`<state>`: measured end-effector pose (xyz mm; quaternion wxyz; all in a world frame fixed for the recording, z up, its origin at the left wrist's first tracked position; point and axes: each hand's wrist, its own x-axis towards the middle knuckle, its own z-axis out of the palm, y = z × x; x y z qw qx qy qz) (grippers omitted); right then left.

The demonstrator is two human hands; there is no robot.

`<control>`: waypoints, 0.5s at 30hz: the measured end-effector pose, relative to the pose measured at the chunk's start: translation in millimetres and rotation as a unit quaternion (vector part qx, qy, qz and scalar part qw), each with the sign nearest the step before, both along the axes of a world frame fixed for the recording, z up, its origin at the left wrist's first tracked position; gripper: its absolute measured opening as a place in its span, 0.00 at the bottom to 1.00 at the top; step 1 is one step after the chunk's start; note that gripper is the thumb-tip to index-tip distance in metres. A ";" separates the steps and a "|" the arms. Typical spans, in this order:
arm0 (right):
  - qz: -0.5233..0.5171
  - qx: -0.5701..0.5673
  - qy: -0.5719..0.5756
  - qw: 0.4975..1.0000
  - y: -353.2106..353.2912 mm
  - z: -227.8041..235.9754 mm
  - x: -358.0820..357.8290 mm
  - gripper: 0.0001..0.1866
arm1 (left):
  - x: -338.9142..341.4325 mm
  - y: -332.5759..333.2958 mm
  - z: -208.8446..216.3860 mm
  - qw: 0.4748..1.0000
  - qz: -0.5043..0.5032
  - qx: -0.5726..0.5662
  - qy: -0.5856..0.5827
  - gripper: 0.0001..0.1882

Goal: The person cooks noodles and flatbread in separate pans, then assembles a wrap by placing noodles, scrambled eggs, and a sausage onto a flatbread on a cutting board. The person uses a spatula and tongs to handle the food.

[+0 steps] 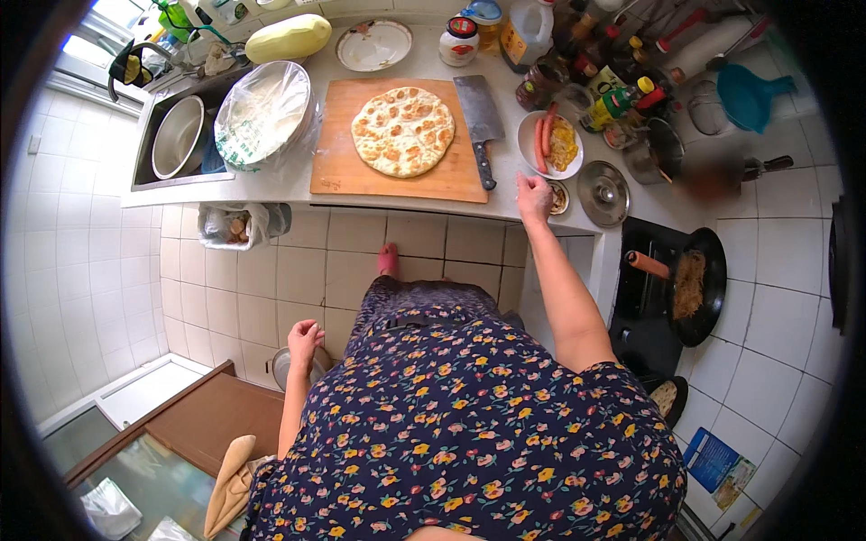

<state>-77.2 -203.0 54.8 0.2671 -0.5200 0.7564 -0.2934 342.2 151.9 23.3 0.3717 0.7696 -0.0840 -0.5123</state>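
Note:
A round, browned flatbread (pixel 402 132) lies on a wooden cutting board (pixel 338 135). Along the board's right side rests a cleaver (pixel 479 122), its dark handle toward me. My right hand (pixel 534 197) is closed over the counter's front edge, just left of a small dish (pixel 559 197) with some bits in it. Whatever its fingers pinch, if anything, is hidden. Just beyond that hand, a white bowl (pixel 526 140) holds sausages (pixel 542 138) and fried egg (pixel 564 144). Down at my left side, away from the counter, my left hand (pixel 305 341) has curled fingers; their contents cannot be made out.
A plastic-covered bowl (pixel 263 113) stands by the sink, which holds a metal basin (pixel 179 137). A plate (pixel 373 45) and jar (pixel 459 41) stand behind the board. Bottles crowd the right corner. A pan (pixel 708 302) with shredded food sits on the stove; a pot lid (pixel 603 193) lies nearby.

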 end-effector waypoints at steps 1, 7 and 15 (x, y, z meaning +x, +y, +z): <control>0.014 0.022 0.029 0.999 -0.5 9.6 6.4 0.16 | 5.2 -8.4 1.9 1.000 0.001 0.002 0.004 0.10; 0.123 -0.020 -0.012 0.992 -5.6 -0.6 86.5 0.13 | 39.7 -101.0 -1.2 0.995 -0.091 -0.038 0.017 0.10; 0.063 -0.069 -0.052 0.994 10.1 39.2 80.6 0.10 | 66.5 -217.3 7.2 0.975 -0.190 -0.093 0.067 0.08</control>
